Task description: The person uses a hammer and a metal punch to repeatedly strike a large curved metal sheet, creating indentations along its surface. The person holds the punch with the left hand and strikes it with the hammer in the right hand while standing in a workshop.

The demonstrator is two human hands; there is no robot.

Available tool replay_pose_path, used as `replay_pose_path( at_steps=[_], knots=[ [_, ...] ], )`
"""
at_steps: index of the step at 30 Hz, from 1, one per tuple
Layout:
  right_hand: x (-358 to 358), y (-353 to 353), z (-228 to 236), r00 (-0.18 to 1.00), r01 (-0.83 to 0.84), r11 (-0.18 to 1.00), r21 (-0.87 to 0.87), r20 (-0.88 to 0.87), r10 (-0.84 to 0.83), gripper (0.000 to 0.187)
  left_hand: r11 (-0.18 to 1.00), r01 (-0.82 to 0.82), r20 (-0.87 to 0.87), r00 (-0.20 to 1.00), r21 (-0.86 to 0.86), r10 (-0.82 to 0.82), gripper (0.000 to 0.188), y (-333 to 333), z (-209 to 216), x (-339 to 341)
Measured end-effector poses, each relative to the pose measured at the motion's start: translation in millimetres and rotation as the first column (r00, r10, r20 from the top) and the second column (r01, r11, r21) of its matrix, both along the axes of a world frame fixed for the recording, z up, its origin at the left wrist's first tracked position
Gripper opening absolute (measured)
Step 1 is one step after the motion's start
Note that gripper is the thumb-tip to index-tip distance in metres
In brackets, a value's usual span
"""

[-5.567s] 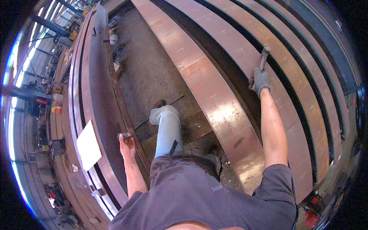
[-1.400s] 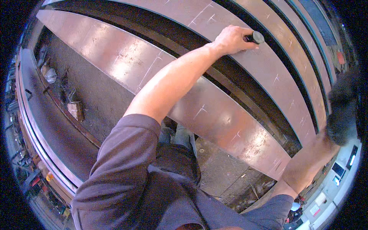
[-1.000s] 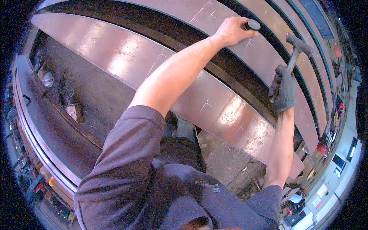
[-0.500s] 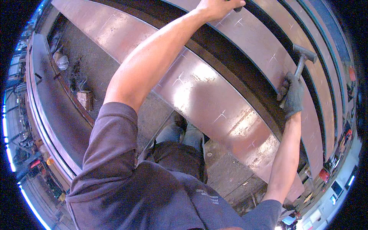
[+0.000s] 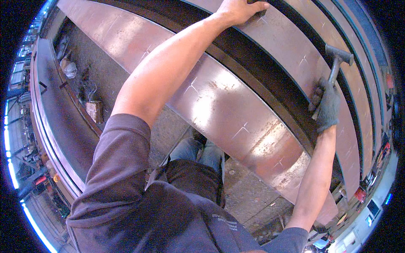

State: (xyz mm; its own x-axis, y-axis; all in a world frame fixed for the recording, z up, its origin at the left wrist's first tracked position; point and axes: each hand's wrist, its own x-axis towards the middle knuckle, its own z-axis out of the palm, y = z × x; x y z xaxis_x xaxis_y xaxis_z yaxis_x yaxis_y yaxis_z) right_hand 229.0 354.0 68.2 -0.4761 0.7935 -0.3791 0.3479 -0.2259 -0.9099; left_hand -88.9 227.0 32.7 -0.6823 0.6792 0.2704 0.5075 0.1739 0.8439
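Observation:
My right hand (image 5: 329,105), in a dark grey knit glove, is closed round the handle of a metal hammer (image 5: 338,55). The hammer's head points away from me, over the curved steel plates at the right. At the top of the view my bare left hand (image 5: 238,10) pinches a small dark block-like piece (image 5: 257,17), partly hidden by the fingers. It is held at a long curved steel plate (image 5: 291,50) that bears thin white cross-shaped marks. Nearer me lies another wide marked plate (image 5: 219,105), under my left forearm.
Dark gaps run between the plates, with more curved plates (image 5: 352,76) beyond at the right. On the left stands a dark curved beam (image 5: 69,114). A small wooden block (image 5: 94,110) and a crumpled clear plastic piece (image 5: 69,69) lie on the floor.
My right hand and the hammer have shifted slightly to the right. My left hand has turned a little, and the dark piece shows more below its fingers.

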Motion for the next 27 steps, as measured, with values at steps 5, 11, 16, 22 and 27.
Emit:
replay_pose_path(
  at_steps=[5,11,16,22,27],
  knots=[
    [0,-2,-4,1.0,0.014,0.999,0.035,0.004,-0.014,0.022,0.999,0.033,0.001,0.999,0.008,-0.033,0.043,1,-3,1],
    [0,2,-5,0.999,0.014,0.999,0.035,0.049,-0.016,0.021,1.0,0.021,-0.042,0.999,0.007,-0.021,0.045,3,-6,1],
    [2,0,-1,0.999,0.009,1.0,0.02,0.035,-0.01,0.019,1.0,0.008,-0.046,0.999,0.011,-0.007,0.044,2,-1,5],
    [3,0,1,0.999,-0.013,0.999,0.045,0.034,0.012,0.02,0.998,0.05,0.063,0.997,0.04,-0.053,0.038,-5,8,10],
    [2,-4,3,0.999,-0.016,0.993,0.115,0.036,0.012,0.024,0.991,0.101,0.015,0.995,0.091,-0.103,0.033,-10,6,11]
  ],
)
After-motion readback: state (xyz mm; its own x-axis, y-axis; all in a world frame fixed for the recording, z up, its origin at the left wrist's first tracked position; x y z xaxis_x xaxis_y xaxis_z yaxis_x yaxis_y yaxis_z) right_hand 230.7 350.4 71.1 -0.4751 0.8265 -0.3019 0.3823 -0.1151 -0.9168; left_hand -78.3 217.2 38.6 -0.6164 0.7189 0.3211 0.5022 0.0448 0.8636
